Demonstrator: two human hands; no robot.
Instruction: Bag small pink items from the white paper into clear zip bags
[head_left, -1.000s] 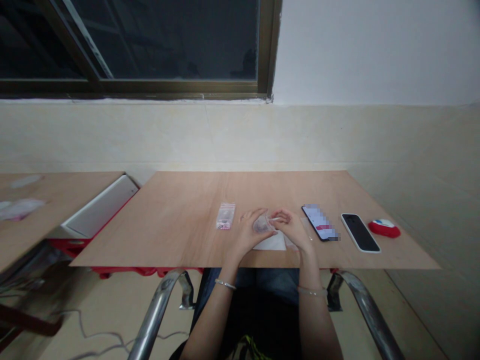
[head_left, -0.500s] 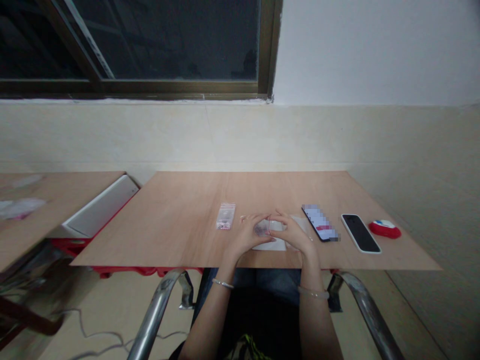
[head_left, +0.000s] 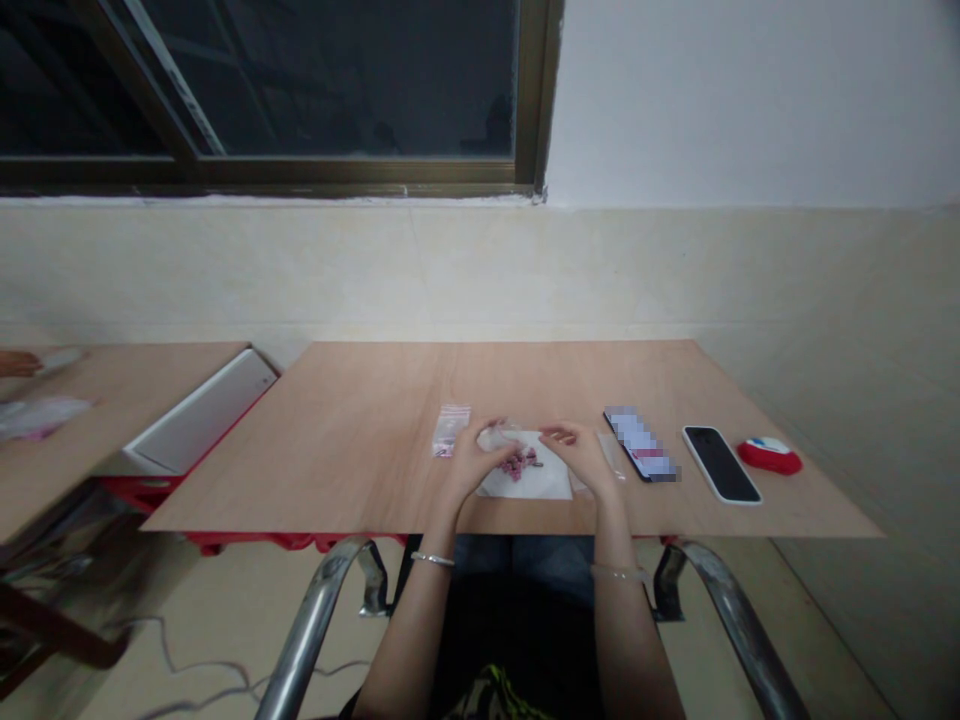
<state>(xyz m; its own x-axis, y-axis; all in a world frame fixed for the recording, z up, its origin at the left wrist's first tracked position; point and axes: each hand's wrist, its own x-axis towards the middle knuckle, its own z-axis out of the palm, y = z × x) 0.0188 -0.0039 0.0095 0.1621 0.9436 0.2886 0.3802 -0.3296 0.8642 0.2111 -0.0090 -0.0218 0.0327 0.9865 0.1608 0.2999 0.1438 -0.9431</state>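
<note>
A small heap of pink pieces [head_left: 517,462] lies on a white sheet [head_left: 546,484] in front of me. My left hand [head_left: 480,458] is at the sheet's left side, its thumb and fingers around what looks like a clear plastic bag [head_left: 498,438], above and behind the heap. On the right side, my right hand [head_left: 583,452] hovers with fingers bent and pressed together, apart from the left; anything between them is too small to make out. A zip bag [head_left: 451,430] lies just left of my left hand.
Right of my hands lie a phone with a lit screen [head_left: 640,445], a white-edged phone [head_left: 721,465] and a red object [head_left: 770,456]. A clear bag [head_left: 611,455] is beside my right hand. Another person's hand [head_left: 19,363] shows at the neighbouring table [head_left: 172,365].
My hands have moved apart, with the clear bag staying by the left one. Pink pieces now show on the white sheet. Another person's hand has appeared at far left.
</note>
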